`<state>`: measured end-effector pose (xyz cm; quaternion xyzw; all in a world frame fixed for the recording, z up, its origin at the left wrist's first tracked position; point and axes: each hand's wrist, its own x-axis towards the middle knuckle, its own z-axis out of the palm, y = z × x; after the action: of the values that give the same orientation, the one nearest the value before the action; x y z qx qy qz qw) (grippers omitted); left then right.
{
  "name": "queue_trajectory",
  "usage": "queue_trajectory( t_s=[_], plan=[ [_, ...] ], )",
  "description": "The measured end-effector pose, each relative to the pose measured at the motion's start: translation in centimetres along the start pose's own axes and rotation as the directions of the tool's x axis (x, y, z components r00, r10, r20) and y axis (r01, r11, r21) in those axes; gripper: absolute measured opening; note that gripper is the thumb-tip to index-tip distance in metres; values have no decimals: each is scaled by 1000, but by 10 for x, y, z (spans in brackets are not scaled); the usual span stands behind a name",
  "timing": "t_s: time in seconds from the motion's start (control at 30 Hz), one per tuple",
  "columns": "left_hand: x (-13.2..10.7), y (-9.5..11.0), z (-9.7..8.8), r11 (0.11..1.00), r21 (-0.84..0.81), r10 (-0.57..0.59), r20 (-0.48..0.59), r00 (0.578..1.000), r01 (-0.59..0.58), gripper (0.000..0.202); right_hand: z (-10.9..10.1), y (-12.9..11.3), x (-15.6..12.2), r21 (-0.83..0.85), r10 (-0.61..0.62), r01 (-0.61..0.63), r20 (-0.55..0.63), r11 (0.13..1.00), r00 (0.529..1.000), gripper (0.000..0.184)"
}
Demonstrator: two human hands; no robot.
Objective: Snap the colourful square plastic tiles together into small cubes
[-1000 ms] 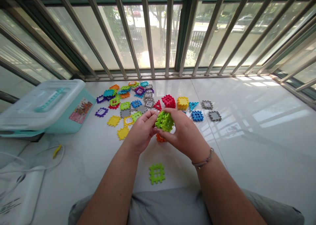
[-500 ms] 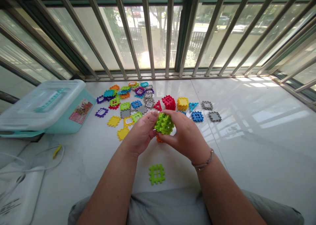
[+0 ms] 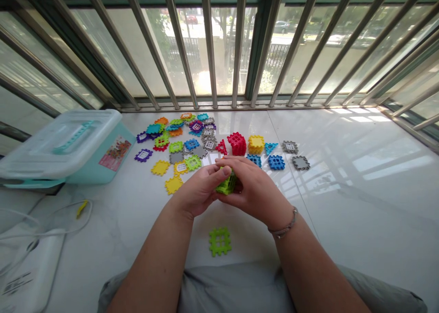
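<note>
My left hand (image 3: 199, 190) and my right hand (image 3: 252, 188) are both closed around a lime-green cube of interlocking tiles (image 3: 227, 185), held just above the white floor. My fingers cover most of the cube. A loose green square tile (image 3: 220, 241) lies flat on the floor below my hands, close to my lap. A finished red cube (image 3: 237, 143) and a yellow cube (image 3: 255, 144) stand just beyond my hands.
Several flat coloured tiles (image 3: 178, 141) are scattered toward the window bars (image 3: 209, 47). A blue tile (image 3: 276, 162) and grey tiles (image 3: 301, 162) lie to the right. A teal lidded storage box (image 3: 65, 146) sits at left, with a white device and cable (image 3: 30, 258) in front.
My hands have lowered and closed more tightly over the green cube, now hiding most of it. The view shifted slightly; the floor tiles have not moved.
</note>
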<state>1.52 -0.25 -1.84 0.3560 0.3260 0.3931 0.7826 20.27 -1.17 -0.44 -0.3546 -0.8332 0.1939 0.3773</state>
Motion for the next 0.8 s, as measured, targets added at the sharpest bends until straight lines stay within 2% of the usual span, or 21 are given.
queue_trajectory(
  t_s=[0.17, 0.27, 0.33, 0.4, 0.43, 0.47, 0.5, 0.57, 0.63, 0.7, 0.73, 0.8],
  plan=[
    [-2, 1, 3, 1000, 23, 17, 37, 999, -18, 56, 1, 0, -1, 3, 3, -3, 33, 1000, 999, 59],
    [-2, 5, 6, 998, -10, 53, -35, 998, -54, 56, -2, -2, 0, -15, -7, 7, -4, 1000, 1000, 76],
    [0, 9, 6, 987, -74, 134, -132, 982, -144, 57, -7, -5, 0, -34, 9, -13, -93, 999, 996, 81],
    [1, 13, 4, 957, -126, 224, -245, 943, -260, 60, -15, -11, -1, -43, 79, -86, -139, 995, 987, 63],
    [2, 15, 2, 941, -138, 258, -296, 920, -309, 62, -18, -15, -1, -44, 143, -148, -100, 988, 985, 51],
    [3, 16, 0, 927, -141, 284, -338, 897, -346, 64, -21, -20, -2, -52, 226, -225, 9, 973, 974, 43],
    [4, 17, -1, 917, -138, 302, -371, 878, -373, 65, -22, -26, -2, -73, 302, -294, 161, 953, 939, 40],
    [6, 17, -3, 908, -120, 323, -413, 852, -402, 67, -19, -38, -4, -166, 398, -363, 468, 917, 789, 41],
    [8, 15, -4, 905, -102, 333, -432, 838, -412, 68, -8, -48, -8, -260, 435, -354, 643, 898, 630, 44],
    [9, 14, -4, 903, -88, 342, -442, 829, -420, 66, 8, -54, -12, -330, 431, -280, 735, 902, 523, 56],
    [10, 14, -4, 902, -85, 346, -445, 826, -423, 65, 16, -55, -14, -340, 420, -246, 756, 908, 502, 59],
    [11, 13, -3, 900, -86, 348, -448, 823, -428, 65, 30, -54, -19, -332, 382, -192, 756, 924, 531, 57]
  ],
)
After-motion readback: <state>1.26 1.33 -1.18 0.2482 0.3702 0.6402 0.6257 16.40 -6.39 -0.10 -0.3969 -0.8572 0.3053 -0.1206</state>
